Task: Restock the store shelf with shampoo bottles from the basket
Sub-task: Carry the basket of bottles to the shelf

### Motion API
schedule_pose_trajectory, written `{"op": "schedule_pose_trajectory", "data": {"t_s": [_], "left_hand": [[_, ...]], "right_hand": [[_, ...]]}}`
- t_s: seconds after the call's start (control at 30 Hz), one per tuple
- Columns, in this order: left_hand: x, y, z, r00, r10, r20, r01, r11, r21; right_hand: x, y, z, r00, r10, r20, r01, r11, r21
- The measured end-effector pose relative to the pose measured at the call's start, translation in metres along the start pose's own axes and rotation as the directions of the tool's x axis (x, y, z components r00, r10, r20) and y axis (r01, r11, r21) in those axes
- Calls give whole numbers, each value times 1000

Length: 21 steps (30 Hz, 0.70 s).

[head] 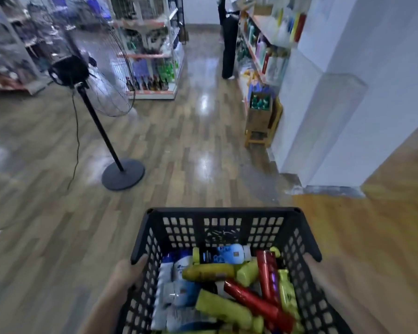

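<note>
A black plastic basket (223, 212) with perforated walls fills the bottom centre, held above the wooden floor. It is packed with several shampoo bottles lying down: white-blue ones (181, 295), yellow-green ones (223, 307) and red ones (267, 271). My left hand (128, 273) grips the basket's left rim. My right hand (316, 276), blurred, grips the right rim. A store shelf (263, 42) stocked with bottles runs along the right wall far ahead.
A black pedestal fan (82, 75) stands ahead on the left, its round base (122, 174) and cable on the floor. A white pillar (328, 116) juts out on the right, a wooden stool with a box (261, 116) beside it. A person (229, 37) stands at the shelf.
</note>
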<state>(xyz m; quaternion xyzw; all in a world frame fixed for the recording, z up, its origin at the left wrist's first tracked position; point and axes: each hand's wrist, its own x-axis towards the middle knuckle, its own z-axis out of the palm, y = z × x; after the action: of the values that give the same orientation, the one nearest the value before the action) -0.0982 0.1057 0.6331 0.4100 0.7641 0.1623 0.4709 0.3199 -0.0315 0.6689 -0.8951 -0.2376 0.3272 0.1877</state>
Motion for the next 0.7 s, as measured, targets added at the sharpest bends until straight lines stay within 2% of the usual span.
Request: {"op": "schedule_pose_trajectory", "data": {"t_s": [0.2, 0.3, 0.43, 0.7], "left_hand": [[41, 78, -10, 994, 105, -26, -108, 973, -204], [68, 133, -13, 994, 97, -50, -105, 974, -202], [97, 199, -7, 996, 84, -37, -90, 971, -220], [178, 315, 15, 999, 39, -29, -45, 973, -227]], "right_hand": [[57, -60, -8, 990, -87, -106, 102, 985, 140], [97, -100, -21, 978, -154, -144, 174, 974, 144], [144, -160, -41, 975, -176, -134, 200, 960, 196], [232, -267, -70, 961, -197, -193, 223, 966, 127]]}}
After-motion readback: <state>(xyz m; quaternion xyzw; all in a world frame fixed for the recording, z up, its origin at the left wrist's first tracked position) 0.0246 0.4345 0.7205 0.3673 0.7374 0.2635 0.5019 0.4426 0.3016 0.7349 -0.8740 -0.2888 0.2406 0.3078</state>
